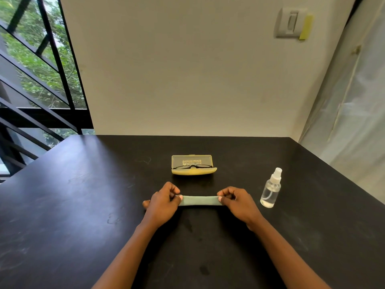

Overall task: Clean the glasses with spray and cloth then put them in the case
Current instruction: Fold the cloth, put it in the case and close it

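Observation:
A grey-green cloth point(199, 200), folded into a narrow strip, is stretched between my hands just above the black table point(83, 205). My left hand point(164, 202) pinches its left end and my right hand point(236, 202) pinches its right end. Beyond the cloth an open yellow case point(193, 171) sits with its translucent lid raised. Black-framed glasses point(192, 166) lie inside the case. A clear spray bottle point(271, 188) with a white nozzle stands upright to the right of my right hand.
The table's far edge meets a plain wall. A window with black bars is off the table's left side, and a plastic-covered surface runs along the right. Faint smudges mark the tabletop near me.

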A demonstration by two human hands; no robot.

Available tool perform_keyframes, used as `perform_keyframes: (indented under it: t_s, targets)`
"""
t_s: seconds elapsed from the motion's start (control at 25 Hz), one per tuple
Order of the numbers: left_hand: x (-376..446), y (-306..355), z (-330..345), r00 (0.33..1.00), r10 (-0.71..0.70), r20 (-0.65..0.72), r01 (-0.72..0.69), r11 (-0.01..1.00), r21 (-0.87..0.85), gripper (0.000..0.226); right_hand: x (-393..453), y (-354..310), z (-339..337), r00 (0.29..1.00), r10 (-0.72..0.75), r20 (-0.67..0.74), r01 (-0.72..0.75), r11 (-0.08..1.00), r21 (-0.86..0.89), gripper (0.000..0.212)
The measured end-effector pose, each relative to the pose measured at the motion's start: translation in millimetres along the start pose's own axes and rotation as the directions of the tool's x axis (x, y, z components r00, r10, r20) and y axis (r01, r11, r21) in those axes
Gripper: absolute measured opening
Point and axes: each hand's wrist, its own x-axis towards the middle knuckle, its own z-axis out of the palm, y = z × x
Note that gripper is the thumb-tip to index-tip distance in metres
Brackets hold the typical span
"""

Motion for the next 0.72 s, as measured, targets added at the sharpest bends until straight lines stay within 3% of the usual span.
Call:
perform_keyframes:
  t_s: [0.28, 0.44, 0.56, 0.72]
  targets:
    - [10.0, -0.7, 5.4, 0.992, -0.122, -0.004, 0.122, 0.991, 0.046, 0.008, 10.2, -4.9, 4.7, 0.994, 0.111, -0.015, -0.112, 0.994, -0.018, 0.004]
    - [14.5, -1.1, 6.4, 0.994, -0.113, 0.007, 0.112, 0.991, 0.07, 0.008, 13.1, -2.9, 7.9, 0.992, 0.117, -0.041, -0.119, 0.991, -0.054, 0.008]
    - [21.2, -8.2, 6.2, 0.99, -0.137, 0.028, 0.133, 0.985, 0.109, 0.01, 12.9, -0.6, 10.3, 0.991, 0.092, -0.097, -0.098, 0.994, -0.055, 0.01]
    - [29.6, -11.6, 1.6, 0.968, -0.234, 0.087, 0.226, 0.97, 0.093, 0.022, 11.4, 4.3, 16.6, 0.99, -0.01, -0.14, -0.02, 0.977, -0.212, 0.015]
